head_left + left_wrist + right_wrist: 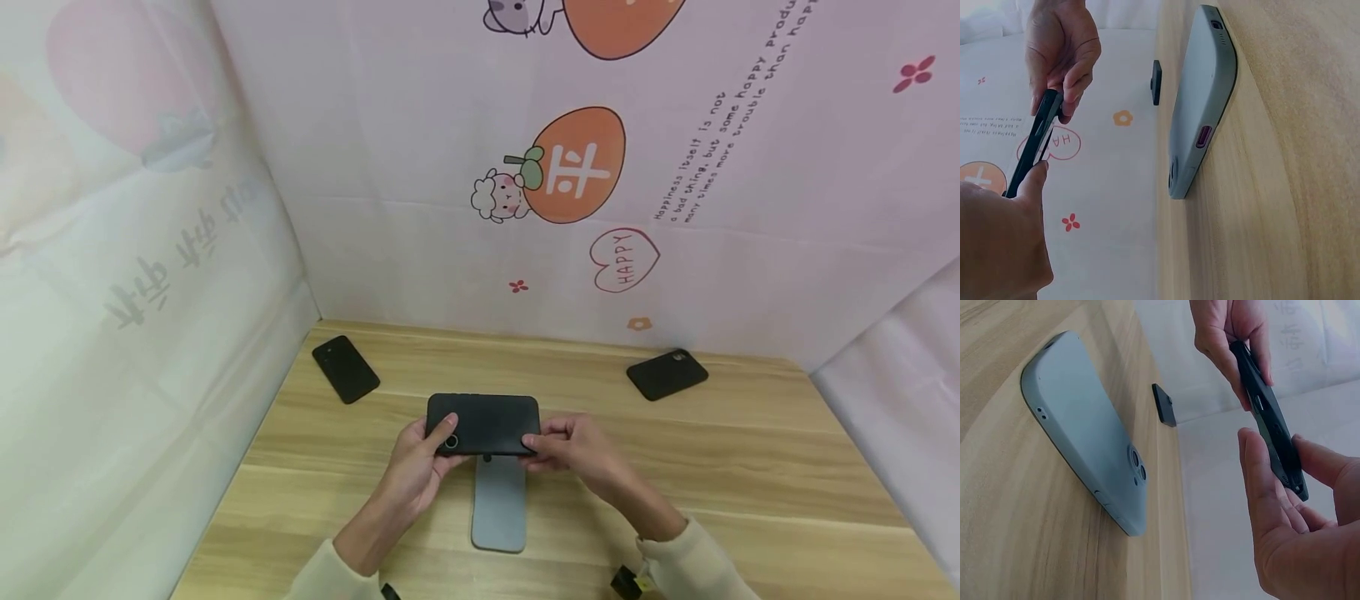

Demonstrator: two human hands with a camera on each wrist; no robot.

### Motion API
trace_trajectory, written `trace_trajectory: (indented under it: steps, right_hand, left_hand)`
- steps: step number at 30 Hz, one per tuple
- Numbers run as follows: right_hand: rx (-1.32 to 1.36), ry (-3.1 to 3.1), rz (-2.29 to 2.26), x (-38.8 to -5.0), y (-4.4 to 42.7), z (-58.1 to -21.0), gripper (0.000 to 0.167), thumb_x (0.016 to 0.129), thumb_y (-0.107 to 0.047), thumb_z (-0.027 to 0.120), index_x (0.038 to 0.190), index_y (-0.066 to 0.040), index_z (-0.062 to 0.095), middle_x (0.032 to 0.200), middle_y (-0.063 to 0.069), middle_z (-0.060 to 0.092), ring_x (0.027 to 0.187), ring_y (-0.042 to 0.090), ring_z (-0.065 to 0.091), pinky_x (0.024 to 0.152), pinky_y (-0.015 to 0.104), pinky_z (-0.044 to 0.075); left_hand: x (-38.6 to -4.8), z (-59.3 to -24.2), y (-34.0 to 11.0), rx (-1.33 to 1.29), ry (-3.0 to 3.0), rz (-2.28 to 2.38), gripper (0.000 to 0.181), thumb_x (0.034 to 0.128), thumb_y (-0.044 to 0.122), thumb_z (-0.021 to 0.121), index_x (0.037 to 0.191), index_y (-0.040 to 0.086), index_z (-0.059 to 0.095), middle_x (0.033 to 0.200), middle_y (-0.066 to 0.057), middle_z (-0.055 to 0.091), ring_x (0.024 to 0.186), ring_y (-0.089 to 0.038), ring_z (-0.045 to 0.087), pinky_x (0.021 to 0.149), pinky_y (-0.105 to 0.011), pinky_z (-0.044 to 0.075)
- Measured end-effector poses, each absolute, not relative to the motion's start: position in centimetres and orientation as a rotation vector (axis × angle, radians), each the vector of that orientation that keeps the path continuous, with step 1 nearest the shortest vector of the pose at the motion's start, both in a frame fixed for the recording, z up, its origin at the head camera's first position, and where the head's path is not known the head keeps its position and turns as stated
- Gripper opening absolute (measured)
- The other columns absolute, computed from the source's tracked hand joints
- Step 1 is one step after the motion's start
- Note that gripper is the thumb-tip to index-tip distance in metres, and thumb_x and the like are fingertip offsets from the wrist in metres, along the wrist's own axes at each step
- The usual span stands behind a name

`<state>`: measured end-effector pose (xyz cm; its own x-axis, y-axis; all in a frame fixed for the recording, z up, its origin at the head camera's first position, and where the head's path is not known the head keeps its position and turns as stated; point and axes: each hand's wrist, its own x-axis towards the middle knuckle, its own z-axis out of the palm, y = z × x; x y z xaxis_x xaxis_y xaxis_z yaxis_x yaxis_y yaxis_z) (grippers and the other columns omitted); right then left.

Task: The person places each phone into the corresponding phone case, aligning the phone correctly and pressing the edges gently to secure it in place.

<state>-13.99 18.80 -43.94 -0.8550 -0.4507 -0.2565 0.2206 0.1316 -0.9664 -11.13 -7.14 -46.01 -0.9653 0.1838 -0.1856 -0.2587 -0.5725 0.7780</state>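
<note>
Nearest the person, a cream sleeve (pixel 333 573) comes in on each side, with a small black device (pixel 626 582) beside the right cuff. Just ahead, a blue-grey smartphone (pixel 498 510) lies back up on the desk (pixel 757 475), in line with the gap between the forearms, directly below the work; from the head its far end is hidden behind a black smartphone (pixel 491 423). That black smartphone is held up lengthwise across the body, and the wrist views show it raised well off the wood, apart from the blue-grey one. Both hands grip it: the left hand (pixel 415 460) has its thumb over the face near a round lens and fingers underneath, while the right hand (pixel 572 448) pinches the opposite end at its near corner. Farther on, by the desk's back edge, two more dark handsets lie well to either side of the hands: a far-left phone (pixel 346 369), slanted, and a far-right phone (pixel 667 375), its camera block at the back corner. Behind them rises a white printed cloth (pixel 405 258), with an orange flower (pixel 640 323) low down, a red "HAPPY" heart (pixel 625 260) above it, then a cartoon lamb (pixel 502 198) hugging an orange fruit (pixel 576 165).
</note>
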Motion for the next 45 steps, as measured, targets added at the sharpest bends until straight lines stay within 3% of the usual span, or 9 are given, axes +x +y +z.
trace_trajectory:
  steps: [17,32,37,39,42,45]
  right_hand:
    - [-0.263,1.834,-1.839,-14.1,18.8,-44.6,0.022,0.103,-0.006,0.068,0.108,0.015,0.067,0.102,0.027,0.077,0.094,0.029,0.079,0.086,0.041,0.064]
    - [-0.277,1.775,-1.885,-13.9,18.9,-44.6,0.014,0.101,0.001,0.069,0.091,0.008,0.062,0.098,0.029,0.077,0.091,0.030,0.080,0.083,0.038,0.064]
    - [-0.273,1.790,-1.856,-14.0,18.9,-44.4,0.015,0.100,-0.003,0.072,0.095,0.010,0.065,0.101,0.031,0.076,0.090,0.029,0.080,0.083,0.039,0.065]
    - [-0.265,1.835,-1.822,-14.1,19.0,-44.3,0.017,0.099,-0.005,0.074,0.098,0.009,0.067,0.098,0.027,0.078,0.089,0.027,0.080,0.084,0.040,0.065]
    - [-0.251,1.974,-1.742,-14.4,19.1,-43.9,0.021,0.097,-0.010,0.078,0.098,0.006,0.065,0.079,0.009,0.074,0.079,0.017,0.075,0.082,0.038,0.066]
    - [-0.260,2.109,-1.670,-14.7,19.2,-43.4,0.027,0.096,-0.014,0.080,0.109,0.006,0.067,0.080,-0.001,0.069,0.079,0.012,0.070,0.080,0.035,0.065]
  left_hand:
    - [-11.3,-45.9,-7.1,-0.151,1.259,2.592,0.057,0.1128,0.012,0.052,0.158,-0.011,0.027,0.162,-0.030,0.036,0.148,-0.039,0.045,0.112,-0.048,0.049]
    - [-11.3,-45.8,-7.0,-0.154,1.214,2.580,0.057,0.1136,0.010,0.048,0.160,-0.013,0.022,0.163,-0.033,0.034,0.149,-0.042,0.040,0.113,-0.049,0.046]
    - [-11.4,-45.7,-7.1,-0.161,1.244,2.560,0.057,0.1134,0.011,0.049,0.159,-0.013,0.023,0.162,-0.033,0.036,0.147,-0.042,0.043,0.112,-0.048,0.048]
    - [-11.5,-45.6,-7.2,-0.150,1.257,2.550,0.057,0.1133,0.011,0.049,0.159,-0.013,0.024,0.161,-0.034,0.037,0.146,-0.042,0.044,0.111,-0.048,0.048]
    - [-11.5,-45.6,-7.4,-0.124,1.296,2.516,0.056,0.1134,0.012,0.050,0.157,-0.015,0.026,0.159,-0.035,0.040,0.144,-0.042,0.047,0.111,-0.048,0.048]
    - [-11.4,-45.6,-7.6,-0.081,1.346,2.456,0.056,0.1135,0.013,0.050,0.155,-0.016,0.028,0.156,-0.037,0.042,0.142,-0.044,0.049,0.109,-0.050,0.049]
